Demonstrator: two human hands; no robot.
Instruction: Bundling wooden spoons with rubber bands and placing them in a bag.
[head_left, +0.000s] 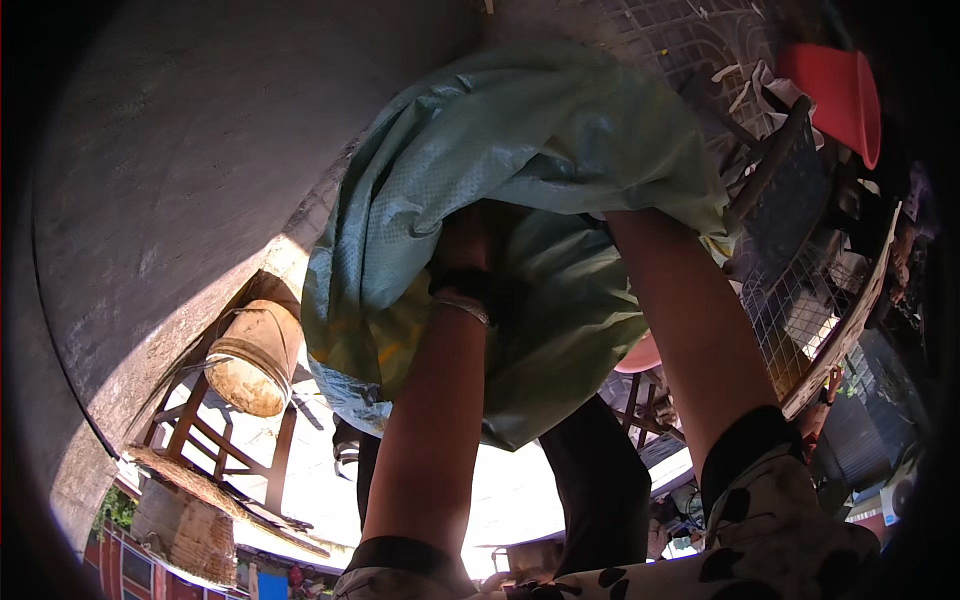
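Observation:
A large pale green woven plastic sack [520,150] fills the middle of the view, its mouth turned toward me. My left forearm reaches up into that mouth, with a dark band at the wrist. My left hand [470,245] sits in shadow inside the sack, and its fingers are too dark to make out. My right forearm [685,330] runs up beside it. The right hand is hidden under the sack's folded rim. Both sleeves are white with black patches.
A worn, dirt-caked bucket [258,360] rests on a wooden frame [200,430] at the left, on grey concrete [180,150]. A red plastic basin [840,95], wire mesh [800,300] and boards crowd the right. My dark trouser legs [600,480] are below the sack.

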